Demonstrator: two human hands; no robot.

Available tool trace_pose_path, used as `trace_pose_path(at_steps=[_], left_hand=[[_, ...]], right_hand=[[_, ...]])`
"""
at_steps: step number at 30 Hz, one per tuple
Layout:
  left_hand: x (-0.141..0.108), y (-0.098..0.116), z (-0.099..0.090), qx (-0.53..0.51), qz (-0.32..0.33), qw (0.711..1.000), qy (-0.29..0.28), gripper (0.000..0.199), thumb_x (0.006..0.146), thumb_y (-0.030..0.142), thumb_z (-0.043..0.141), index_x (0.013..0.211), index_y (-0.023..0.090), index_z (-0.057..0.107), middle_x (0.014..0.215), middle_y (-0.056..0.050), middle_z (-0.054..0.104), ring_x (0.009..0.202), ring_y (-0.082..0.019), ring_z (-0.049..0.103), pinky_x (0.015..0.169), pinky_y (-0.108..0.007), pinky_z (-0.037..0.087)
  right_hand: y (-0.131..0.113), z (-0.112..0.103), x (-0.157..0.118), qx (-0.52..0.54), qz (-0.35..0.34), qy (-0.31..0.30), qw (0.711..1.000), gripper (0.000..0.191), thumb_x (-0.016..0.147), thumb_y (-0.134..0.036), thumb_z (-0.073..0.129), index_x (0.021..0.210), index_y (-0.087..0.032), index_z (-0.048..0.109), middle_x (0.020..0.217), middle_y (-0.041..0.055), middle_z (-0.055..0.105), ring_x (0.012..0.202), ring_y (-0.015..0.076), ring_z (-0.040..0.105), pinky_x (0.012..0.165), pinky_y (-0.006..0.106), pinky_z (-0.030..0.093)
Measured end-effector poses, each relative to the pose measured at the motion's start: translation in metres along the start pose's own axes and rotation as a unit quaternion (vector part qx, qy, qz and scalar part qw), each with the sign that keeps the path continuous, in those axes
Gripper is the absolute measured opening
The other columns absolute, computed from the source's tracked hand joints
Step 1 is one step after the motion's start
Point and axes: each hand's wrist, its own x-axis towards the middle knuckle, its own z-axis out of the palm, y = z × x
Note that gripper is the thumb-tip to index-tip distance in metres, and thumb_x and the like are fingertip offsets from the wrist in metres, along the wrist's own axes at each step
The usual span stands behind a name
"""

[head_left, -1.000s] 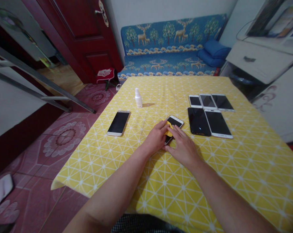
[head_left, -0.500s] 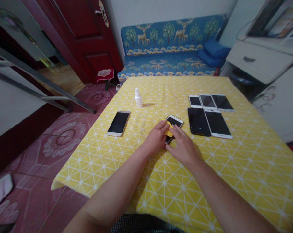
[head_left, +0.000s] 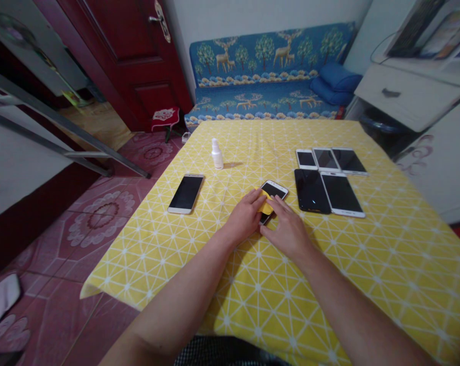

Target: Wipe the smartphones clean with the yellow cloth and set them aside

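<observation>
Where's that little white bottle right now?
In the head view, the white plastic bottle stands on the yellow tablecloth, just beyond the gold-edged smartphone.

yellow tablecloth lies between the left hand and the gold phone; a black phone sits just beside the right hand.

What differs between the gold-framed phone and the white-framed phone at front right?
The gold-framed phone lies apart on the left; the white-framed phone sits among the group on the right. The gold-framed phone's top leans right, the white-framed phone's left. The white-framed phone looks larger. Both lie flat on the yellow tablecloth, screens up and dark.
</observation>
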Motion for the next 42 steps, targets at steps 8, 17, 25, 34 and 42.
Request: trace_pose_path(at_steps=[8,17,25,34,42], left_hand=[[-0.0009,-0.0025,0.001,-0.008,0.016,1.0,0.005,0.06,0.082,0.005,0.047,0.139,0.018,0.057,0.156,-0.014,0.048,0.149,-0.03,0.04,0.122,-0.052,0.039],[-0.0016,-0.0077,0.0039,-0.014,0.029,0.999,0.001,0.059,0.084,0.006,0.047,0.142,0.014,0.054,0.157,-0.018,0.045,0.151,-0.032,0.037,0.123,-0.054,0.035],[-0.0019,-0.0073,0.0041,-0.009,0.028,1.0,0.001,0.058,0.085,0.006,0.046,0.142,0.014,0.054,0.158,-0.018,0.045,0.151,-0.032,0.036,0.123,-0.054,0.036],[-0.0025,-0.0076,0.0043,-0.001,0.026,1.0,-0.001,0.056,0.087,0.008,0.045,0.142,0.012,0.053,0.158,-0.02,0.045,0.151,-0.032,0.036,0.123,-0.053,0.035],[-0.0028,-0.0102,0.0065,-0.01,0.038,0.999,0.009,0.057,0.087,0.008,0.046,0.143,0.017,0.053,0.158,-0.016,0.045,0.151,-0.031,0.036,0.122,-0.055,0.037]], right_hand=[[0.0018,0.0003,0.0006,-0.004,0.002,0.007,1.0,0.064,0.076,-0.027,0.07,0.139,-0.018,0.057,0.148,0.0165,0.058,0.145,0.0317,0.047,0.118,0.051,0.045],[0.006,0.0033,0.0009,0.013,-0.014,0.029,0.999,0.064,0.075,-0.028,0.07,0.137,-0.023,0.057,0.145,0.0135,0.062,0.143,0.0335,0.049,0.115,0.055,0.047],[0.0054,0.0017,0.0015,0.009,-0.005,0.018,1.0,0.064,0.075,-0.028,0.069,0.137,-0.018,0.058,0.146,0.0174,0.06,0.143,0.0339,0.049,0.116,0.053,0.047],[0.0061,0.0001,0.002,0.006,-0.005,0.013,1.0,0.063,0.075,-0.029,0.069,0.136,-0.018,0.059,0.145,0.0164,0.061,0.144,0.0324,0.048,0.116,0.052,0.047],[0.0051,-0.0011,0.0028,0.008,0.003,0.011,1.0,0.062,0.074,-0.029,0.069,0.135,-0.019,0.061,0.146,0.0161,0.06,0.144,0.0324,0.048,0.116,0.052,0.047]])
